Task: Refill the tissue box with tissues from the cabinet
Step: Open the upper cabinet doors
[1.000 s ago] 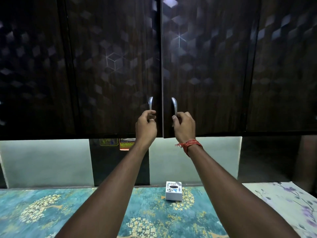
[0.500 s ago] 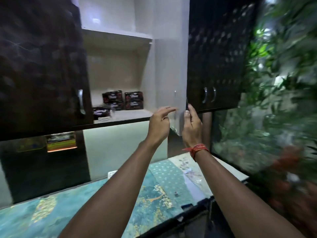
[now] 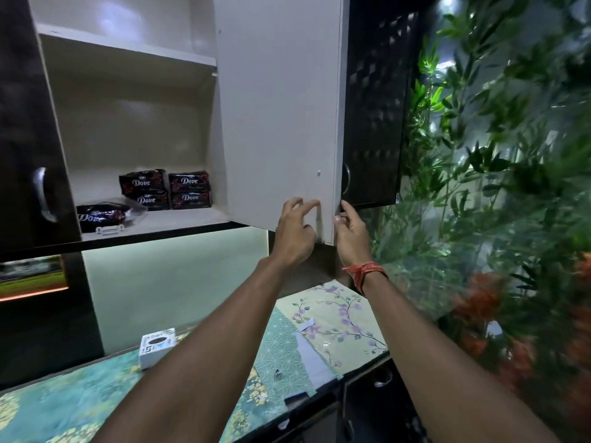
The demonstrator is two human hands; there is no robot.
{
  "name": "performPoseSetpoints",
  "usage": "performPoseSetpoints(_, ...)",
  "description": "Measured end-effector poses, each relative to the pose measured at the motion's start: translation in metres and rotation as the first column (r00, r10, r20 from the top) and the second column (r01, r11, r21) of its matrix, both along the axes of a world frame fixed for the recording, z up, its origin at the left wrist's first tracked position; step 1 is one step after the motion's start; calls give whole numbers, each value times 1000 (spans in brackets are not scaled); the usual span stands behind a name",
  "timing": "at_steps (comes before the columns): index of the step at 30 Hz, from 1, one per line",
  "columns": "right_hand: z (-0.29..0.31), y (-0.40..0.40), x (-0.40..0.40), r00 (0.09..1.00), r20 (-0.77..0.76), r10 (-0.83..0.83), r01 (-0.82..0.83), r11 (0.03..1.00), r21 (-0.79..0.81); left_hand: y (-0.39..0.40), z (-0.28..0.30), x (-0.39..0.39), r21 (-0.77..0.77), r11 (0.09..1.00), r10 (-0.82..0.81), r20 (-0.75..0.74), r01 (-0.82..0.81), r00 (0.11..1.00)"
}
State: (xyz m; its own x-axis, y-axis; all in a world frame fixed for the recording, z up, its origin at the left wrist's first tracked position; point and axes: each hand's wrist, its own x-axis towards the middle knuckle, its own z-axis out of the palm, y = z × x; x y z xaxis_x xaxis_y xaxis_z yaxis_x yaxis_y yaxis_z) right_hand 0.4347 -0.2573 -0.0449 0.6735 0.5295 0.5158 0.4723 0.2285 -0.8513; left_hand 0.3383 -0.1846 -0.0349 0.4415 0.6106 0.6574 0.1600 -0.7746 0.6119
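The wall cabinet stands open. Its right door (image 3: 278, 123) is swung out toward me, white inner face showing. My left hand (image 3: 294, 231) rests with spread fingers on that face near the lower corner. My right hand (image 3: 350, 238) grips the door's free edge just below its handle. On the lower shelf (image 3: 179, 219) sit several dark Dove tissue packs (image 3: 166, 190), stacked, and one more pack (image 3: 99, 215) lies in front on the left. The white tissue box (image 3: 156, 346) stands on the counter below, its oval slot facing up.
The left cabinet door (image 3: 19, 155) hangs open at the far left. The upper shelf (image 3: 128, 49) holds nothing visible. A patterned cover lies on the counter (image 3: 335, 318). Green plants with orange flowers (image 3: 511, 187) fill the right side behind a further dark cabinet door (image 3: 374, 107).
Both doors were shut with my hands on their handles; now they are open. My head turned right, then closer, and my hands shifted to the right door's lower corner.
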Motion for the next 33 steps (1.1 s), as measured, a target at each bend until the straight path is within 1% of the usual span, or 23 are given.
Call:
performPoseSetpoints(2,-1,4,-1,1000,-12,5,-5,999,34,3,-1,1,0,1000,13,23,-13,1000)
performPoseSetpoints(3,0,4,-4,999,8,-41,41,997,67,3,0,0,-4,1000,12,30,-12,999)
performPoseSetpoints(4,2,4,-9,989,52,-135,128,984,121,4,2,-3,-8,1000,6,38,-6,999)
performPoseSetpoints(5,5,3,-15,963,102,-250,225,952,207,6,4,-5,-14,1000,-4,51,5,999)
performPoseSetpoints(6,10,3,-24,928,149,-343,282,903,323,9,7,-8,-18,1000,-16,66,17,998)
performPoseSetpoints(7,16,5,-35,896,202,-396,280,856,435,13,10,-12,-32,999,-30,81,33,996)
performPoseSetpoints(8,22,7,-48,871,265,-413,232,823,518,15,14,-19,-61,996,-52,94,58,994)
performPoseSetpoints(10,35,18,-80,870,341,-356,103,808,580,18,21,-36,-146,977,-136,127,154,983)
performPoseSetpoints(12,45,38,-108,919,322,-226,2,821,571,23,27,-59,-222,948,-195,161,229,967)
performPoseSetpoints(13,48,49,-120,948,279,-151,-33,829,559,31,29,-73,-246,945,-173,184,216,967)
performPoseSetpoints(15,51,77,-139,986,165,4,-88,860,502,57,30,-104,-308,943,-40,270,125,962)
performPoseSetpoints(17,49,108,-156,986,77,149,-168,904,394,89,28,-144,-341,939,170,337,-48,926)
performPoseSetpoints(18,46,125,-166,974,60,217,-225,917,329,103,29,-165,-339,926,290,355,-167,889)
performPoseSetpoints(20,40,160,-188,934,25,357,-353,909,219,127,32,-209,-333,870,479,406,-362,778)
performPoseSetpoints(23,35,213,-229,860,-29,510,-503,855,128,161,40,-267,-325,741,667,461,-588,585)
performPoseSetpoints(24,34,231,-242,837,-41,545,-539,835,110,172,42,-282,-318,698,707,449,-642,546)
performPoseSetpoints(25,35,248,-256,816,-56,575,-569,817,93,184,43,-296,-314,668,734,424,-675,530)
performPoseSetpoints(29,41,303,-304,746,-123,654,-656,754,30,227,43,-332,-279,617,787,241,-736,568)
performPoseSetpoints(31,42,325,-321,735,-135,664,-671,742,-5,245,40,-341,-233,639,770,198,-734,607)
performPoseSetpoints(33,40,343,-334,710,-151,688,-699,715,-28,255,37,-344,-225,702,712,195,-676,674)
